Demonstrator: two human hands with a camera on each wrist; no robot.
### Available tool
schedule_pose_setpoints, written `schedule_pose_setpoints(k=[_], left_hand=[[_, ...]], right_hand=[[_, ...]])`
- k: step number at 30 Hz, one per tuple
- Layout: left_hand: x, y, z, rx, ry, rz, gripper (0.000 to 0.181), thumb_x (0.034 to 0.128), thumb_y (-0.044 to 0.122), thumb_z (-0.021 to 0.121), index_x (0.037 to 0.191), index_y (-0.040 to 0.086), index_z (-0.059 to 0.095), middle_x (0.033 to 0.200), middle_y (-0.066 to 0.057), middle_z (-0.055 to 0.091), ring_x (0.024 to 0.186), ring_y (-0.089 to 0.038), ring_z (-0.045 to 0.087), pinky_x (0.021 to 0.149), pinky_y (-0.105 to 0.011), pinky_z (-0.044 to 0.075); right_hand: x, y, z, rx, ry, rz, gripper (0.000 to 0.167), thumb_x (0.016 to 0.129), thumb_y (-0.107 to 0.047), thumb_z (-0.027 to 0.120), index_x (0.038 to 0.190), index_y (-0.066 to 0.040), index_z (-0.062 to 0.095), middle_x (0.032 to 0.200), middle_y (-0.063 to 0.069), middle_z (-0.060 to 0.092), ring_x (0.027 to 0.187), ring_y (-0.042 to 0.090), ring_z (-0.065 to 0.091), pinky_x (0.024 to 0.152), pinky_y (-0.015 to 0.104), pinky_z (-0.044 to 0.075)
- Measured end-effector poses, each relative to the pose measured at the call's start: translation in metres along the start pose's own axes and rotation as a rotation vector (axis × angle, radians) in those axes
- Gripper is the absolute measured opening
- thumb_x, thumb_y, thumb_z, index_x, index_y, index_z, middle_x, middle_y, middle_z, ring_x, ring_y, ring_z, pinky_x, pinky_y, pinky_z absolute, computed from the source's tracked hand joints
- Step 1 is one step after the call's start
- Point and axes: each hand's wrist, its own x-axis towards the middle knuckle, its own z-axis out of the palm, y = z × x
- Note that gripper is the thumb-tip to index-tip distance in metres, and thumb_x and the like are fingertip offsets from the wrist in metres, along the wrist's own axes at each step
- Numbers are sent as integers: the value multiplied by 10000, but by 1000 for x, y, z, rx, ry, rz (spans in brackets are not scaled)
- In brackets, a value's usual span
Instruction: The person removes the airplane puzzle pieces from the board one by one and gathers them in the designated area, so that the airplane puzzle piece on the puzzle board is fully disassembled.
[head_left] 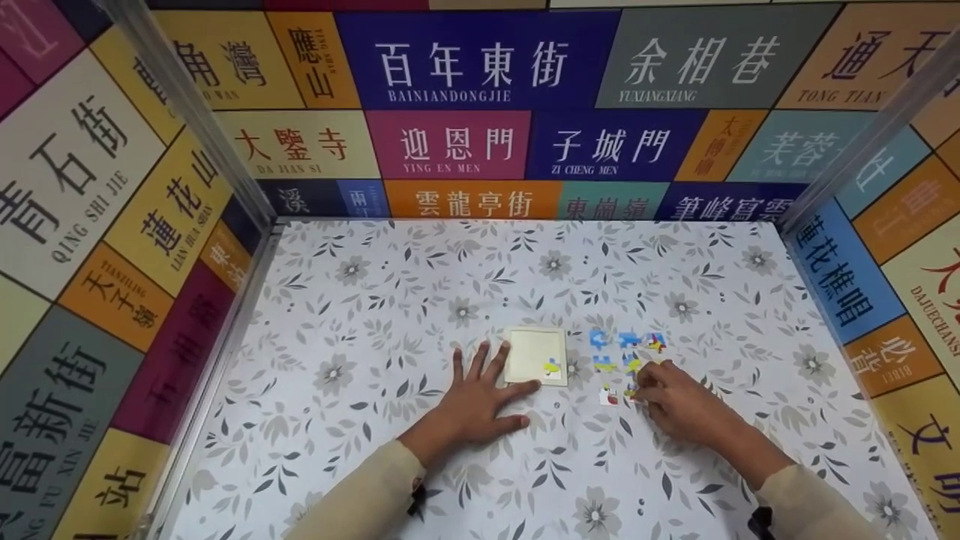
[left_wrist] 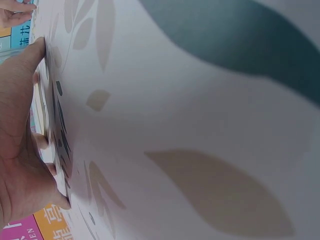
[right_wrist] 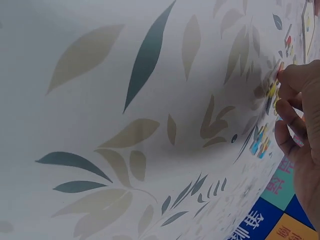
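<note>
A square, cream-coloured puzzle tray (head_left: 535,331) lies on the table, with one yellow-and-white jigsaw piece (head_left: 553,367) in its lower right corner. My left hand (head_left: 478,409) rests spread out at the tray's left side, its fingers straight and the thumb by the lower edge. Right of the tray, several loose jigsaw pieces (head_left: 604,364) in blue, yellow and red lie in rough rows. My right hand (head_left: 686,405) is over the right end of these rows, fingers bent, pinching a small yellowish jigsaw piece (head_left: 631,393) that the fingertips partly cover.
The table (head_left: 420,270) wears a white cloth printed with grey flowers and leaves. Upright panels with coloured street-name signs (head_left: 480,60) enclose it at the back, left and right. Clear strips (head_left: 202,112) run along the corners.
</note>
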Motion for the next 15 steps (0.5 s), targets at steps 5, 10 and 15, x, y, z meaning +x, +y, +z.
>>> schedule_pose_setpoints(k=[5,10,15], left_hand=[[-2,1,-2,-12,17,14,651,1076,748,461,1686,530,399,1871,-191,89,1711,-546,67,1247,-892,73],[-2,1,-2,-12,19,21,656,1074,748,461,1688,525,397,1868,-196,98,1710,-548,74,1247,-891,77],[0,-1,1,4,14,22,656,1076,750,456,1691,534,383,1869,-198,85,1709,-551,67,1243,-896,75]], right_hand=[[1,0,0,2,2,7,266,779,120,801,929,-89,866,1029,50,670,893,173,537,739,365,514],[6,1,1,12,17,-8,228,772,70,831,896,-120,836,1020,56,674,887,175,557,732,362,515],[15,-1,-2,30,-10,4,209,834,15,869,962,-139,807,1047,46,675,918,168,570,749,375,521]])
